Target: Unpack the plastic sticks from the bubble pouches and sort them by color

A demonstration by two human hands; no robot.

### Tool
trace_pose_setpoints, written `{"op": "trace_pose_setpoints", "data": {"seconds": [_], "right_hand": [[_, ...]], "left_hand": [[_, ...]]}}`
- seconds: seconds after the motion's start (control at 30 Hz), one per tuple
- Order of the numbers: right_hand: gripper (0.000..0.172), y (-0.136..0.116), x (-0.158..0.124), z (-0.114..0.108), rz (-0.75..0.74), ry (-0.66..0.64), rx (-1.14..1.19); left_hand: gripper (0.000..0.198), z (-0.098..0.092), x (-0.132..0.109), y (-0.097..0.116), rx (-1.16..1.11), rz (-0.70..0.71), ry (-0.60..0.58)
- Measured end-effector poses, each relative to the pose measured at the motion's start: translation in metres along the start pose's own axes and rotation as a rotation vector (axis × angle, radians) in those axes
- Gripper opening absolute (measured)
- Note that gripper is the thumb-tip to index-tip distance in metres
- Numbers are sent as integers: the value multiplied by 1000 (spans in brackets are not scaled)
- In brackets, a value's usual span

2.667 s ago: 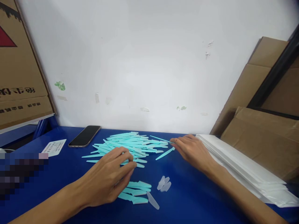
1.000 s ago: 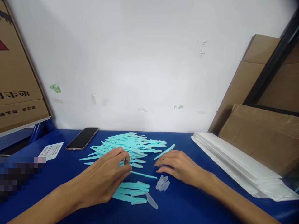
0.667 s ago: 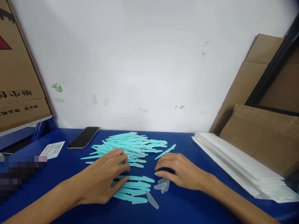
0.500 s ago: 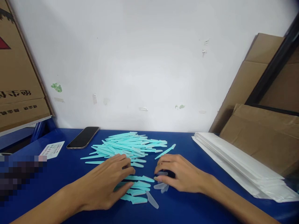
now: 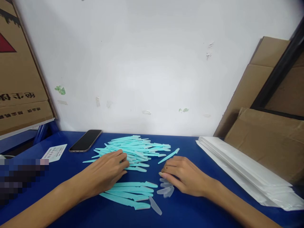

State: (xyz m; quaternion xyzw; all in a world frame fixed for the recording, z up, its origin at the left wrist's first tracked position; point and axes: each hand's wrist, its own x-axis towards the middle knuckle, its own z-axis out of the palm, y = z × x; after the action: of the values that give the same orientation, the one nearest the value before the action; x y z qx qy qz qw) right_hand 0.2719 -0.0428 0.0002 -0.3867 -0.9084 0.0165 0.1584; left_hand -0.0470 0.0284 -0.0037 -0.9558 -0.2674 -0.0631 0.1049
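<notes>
My left hand (image 5: 112, 169) lies over the near left side of a heap of teal eyebrow razors (image 5: 133, 147). Its fingers are curled and closed; the handles beneath are hidden, so I cannot see what they grip. Several more eyebrow razors (image 5: 133, 191) lie side by side in front of that hand, blades to the right. My right hand (image 5: 182, 174) rests palm down on the table, thumb and fingers drawn together. Beside its thumb lie several clear plastic blade caps (image 5: 166, 188), partly covered by the hand. Another cap (image 5: 155, 205) is closer to me.
A phone (image 5: 85, 141) and a printed card (image 5: 54, 153) lie left on the blue table (image 5: 190, 209). White plastic bags (image 5: 244, 172) are stacked on the right, near brown cardboard (image 5: 266, 139). A carton (image 5: 23, 72) stands at left, and a white wall (image 5: 152, 63) closes the back.
My left hand has moved away from the near row of razors, up and left to the heap. My right hand has shifted slightly, uncovering more of the clear caps.
</notes>
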Motion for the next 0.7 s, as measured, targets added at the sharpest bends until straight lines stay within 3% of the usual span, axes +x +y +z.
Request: {"op": "trace_pose_setpoints", "data": {"seconds": [0.3,0.53,0.7], "right_hand": [[40,-5,0,2,-48,17,-54],[29,-5,-2,3,-43,133,-52],[30,-11,-3,4,37,215,-61]], "left_hand": [[27,5,3,7,129,73,38],[20,2,5,9,236,130,114],[23,-7,5,20,245,132,84]]}}
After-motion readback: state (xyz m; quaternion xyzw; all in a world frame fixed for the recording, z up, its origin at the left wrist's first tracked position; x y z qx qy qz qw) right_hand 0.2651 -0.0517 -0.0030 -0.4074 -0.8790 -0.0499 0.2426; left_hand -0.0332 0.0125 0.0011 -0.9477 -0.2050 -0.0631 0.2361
